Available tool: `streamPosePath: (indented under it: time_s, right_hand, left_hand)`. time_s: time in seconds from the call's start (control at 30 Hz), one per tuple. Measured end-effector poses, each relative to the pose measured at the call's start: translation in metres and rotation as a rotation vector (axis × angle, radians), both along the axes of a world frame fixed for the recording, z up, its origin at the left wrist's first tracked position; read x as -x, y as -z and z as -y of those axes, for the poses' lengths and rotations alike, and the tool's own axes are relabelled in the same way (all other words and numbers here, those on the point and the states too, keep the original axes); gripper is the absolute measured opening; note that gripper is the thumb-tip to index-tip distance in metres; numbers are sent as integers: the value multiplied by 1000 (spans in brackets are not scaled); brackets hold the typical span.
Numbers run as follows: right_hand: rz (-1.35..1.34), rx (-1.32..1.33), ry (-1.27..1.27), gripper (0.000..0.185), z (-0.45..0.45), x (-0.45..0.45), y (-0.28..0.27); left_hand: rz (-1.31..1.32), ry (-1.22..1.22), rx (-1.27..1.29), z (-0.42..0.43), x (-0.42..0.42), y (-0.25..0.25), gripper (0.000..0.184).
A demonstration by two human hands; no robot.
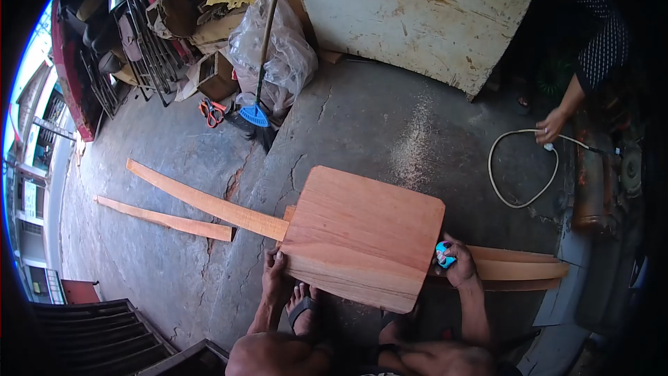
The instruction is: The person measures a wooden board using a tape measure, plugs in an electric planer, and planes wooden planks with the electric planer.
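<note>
A reddish-brown wooden board (pixel 365 237) with rounded corners lies tilted in front of me, above my feet. My left hand (pixel 275 266) is closed on the board's lower left edge, thumb on top and the other fingers hidden below. By the right edge, my right hand (pixel 460 266) is closed around a small turquoise object (pixel 445 254) with a pale centre, shaped like a tape measure. Curved wooden strips (pixel 515 264) stick out to the right behind that hand. On the left, a long curved strip (pixel 209 198) runs up to the board, and a shorter strip (pixel 167 221) lies on the floor.
A broom (pixel 261 90), orange-handled scissors (pixel 211 113) and a plastic bag (pixel 278 49) are at the back left, near folded chairs (pixel 139 42). Sawdust (pixel 415 146) covers some floor below a worn panel (pixel 417 14). At right, another person's hand (pixel 552 127) holds a looped cable (pixel 490 167).
</note>
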State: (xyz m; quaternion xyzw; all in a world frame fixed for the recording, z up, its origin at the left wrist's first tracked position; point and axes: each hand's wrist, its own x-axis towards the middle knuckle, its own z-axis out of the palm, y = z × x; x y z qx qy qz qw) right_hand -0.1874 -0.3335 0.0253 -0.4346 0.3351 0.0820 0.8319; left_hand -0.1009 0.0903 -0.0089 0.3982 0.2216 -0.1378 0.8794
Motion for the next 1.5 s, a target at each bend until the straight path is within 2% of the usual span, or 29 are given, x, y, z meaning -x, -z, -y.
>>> streamPosePath:
  time_s: [0.03, 0.07, 0.2, 0.37, 0.43, 0.53, 0.6, 0.63, 0.7, 0.73, 0.8, 0.83, 0.9, 0.93, 0.97, 1.03, 1.07, 1.13, 1.23, 1.3, 1.37, 1.43, 1.5]
  right_hand:
    - [-7, 22, 14, 59, 0, -3, 1]
    - [-16, 36, 34, 50, -3, -5, 2]
    - [-2, 40, -34, 45, -3, -14, 4]
    - [21, 85, -124, 57, 3, -10, 8]
    - [-23, 367, -262, 61, 2, -11, 0]
    - [25, 444, -111, 55, -15, -15, -24]
    - [34, 343, 1, 53, -25, -13, -40]
    - [45, 242, 98, 51, -30, -13, -49]
    - [95, 197, 130, 47, -41, -9, -65]
    - [83, 326, 7, 46, -45, -6, -69]
    - [130, 619, -222, 43, -49, -3, -67]
    - [119, 624, -213, 43, -48, 0, -69]
    - [-79, 442, -219, 41, -42, 8, -79]
    - [-1, 442, -135, 36, -40, 14, -88]
    - [-6, 462, -120, 36, -35, 14, -103]
    - [-10, 445, 85, 33, -31, 20, -126]
    - [-20, 493, 99, 31, -24, 22, -122]
    - [-64, 445, 144, 29, -20, 19, -112]
    - [-75, 329, 173, 32, -33, 6, -88]
    - [5, 246, 140, 37, -47, -4, -90]
    - [227, 200, 100, 40, -61, -17, -101]
    - [293, 243, 36, 44, -62, -26, -105]
    - [268, 400, -258, 46, -65, -37, -110]
  left_hand:
    - [-5, -11, 3, 0, 2, 3, 19]
    - [-16, 0, -7, 3, 2, 2, 20]
    - [13, 27, -40, -7, 6, 7, 21]
    - [-13, 20, -12, -3, 10, -1, 26]
    - [-8, 27, -4, -6, 8, 1, 29]
    - [-34, 82, -76, -11, 7, -1, 35]
    - [-75, 162, -305, -14, 3, -5, 42]
    - [-75, 173, -300, -15, 0, -6, 42]
    - [-27, 288, -581, -16, -6, -14, 50]
    - [-28, 294, -577, -15, -9, -18, 50]
    - [94, 335, -740, -14, -16, -32, 55]
    - [93, 349, -733, -15, -17, -40, 55]
    - [126, 457, -683, -18, -24, -49, 58]
    - [213, 477, -751, -22, -18, -43, 58]
    - [223, 490, -730, -21, -10, -41, 58]
    - [178, 447, -604, -25, 12, -45, 50]
    - [176, 475, -594, -24, 23, -38, 50]
    - [58, 247, -372, -20, 47, -24, 46]
    - [3, 235, -278, -22, 46, -22, 46]
    - [-6, 247, -296, -25, 37, -29, 50]
    - [47, 432, -500, -33, 28, -33, 53]
    - [68, 490, -592, -34, 22, -41, 56]
    - [93, 563, -672, -27, 13, -50, 58]
